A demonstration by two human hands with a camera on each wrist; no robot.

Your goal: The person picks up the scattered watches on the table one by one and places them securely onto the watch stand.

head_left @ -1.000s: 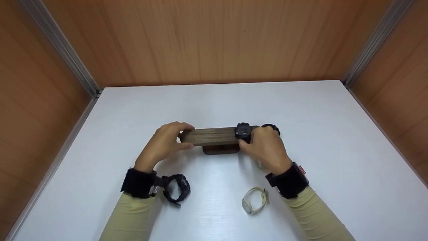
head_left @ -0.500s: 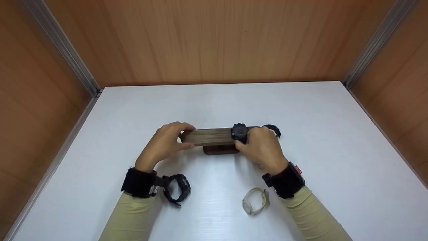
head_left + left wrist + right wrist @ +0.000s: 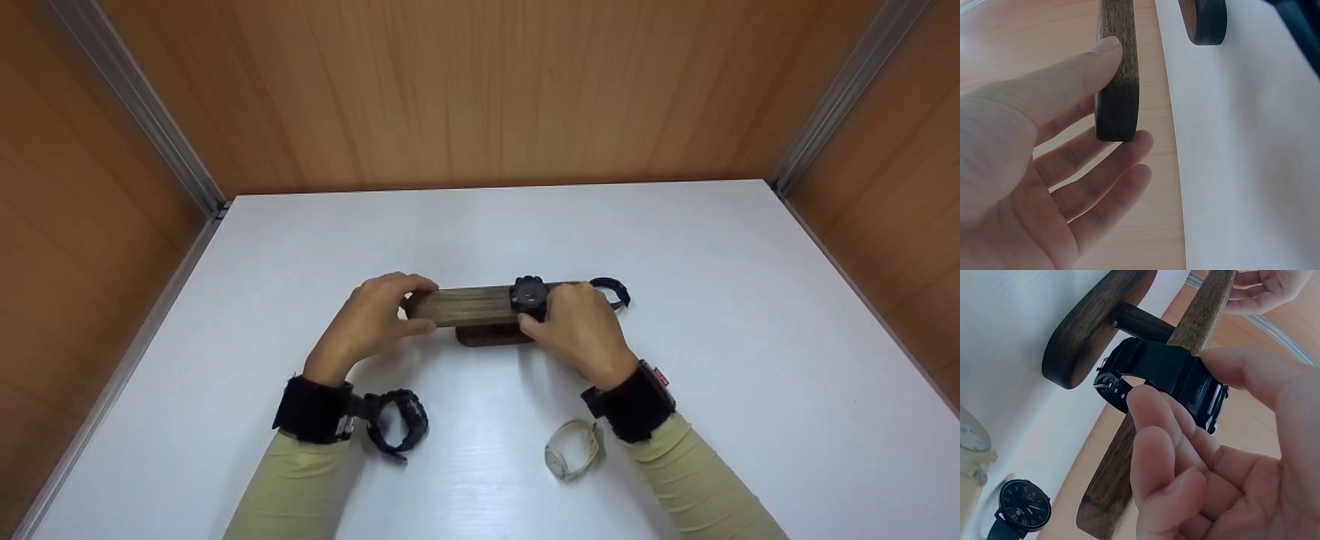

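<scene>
Black watch (image 3: pixel 529 294): it is looped round the wooden bar (image 3: pixel 465 306), right of the bar's middle, with its face upward and your fingers on it.
Right hand (image 3: pixel 579 330): your grip pinches the watch's case and strap between thumb and curled fingers (image 3: pixel 1154 433); the wrist view shows the strap wrapped about the bar with its buckle on the underside.
Bar: dark wood, level, carried on a short post above an oval base (image 3: pixel 491 337) that stands on the table (image 3: pixel 712 360).
Left hand (image 3: pixel 367 324): your grip holds the bar's left end, thumb (image 3: pixel 1081 70) on one face and fingers under the other, loosely curled.
Round watch (image 3: pixel 611 289): dark, it lies on the table just beyond your right hand, near the bar's right end.
Cream watch (image 3: pixel 570 450): on the table, just beside your right wrist.
Second black watch (image 3: pixel 397 421): on the table, close against your left wrist cuff.
Surroundings: wooden walls (image 3: pixel 480 90) close the table on three sides.
</scene>
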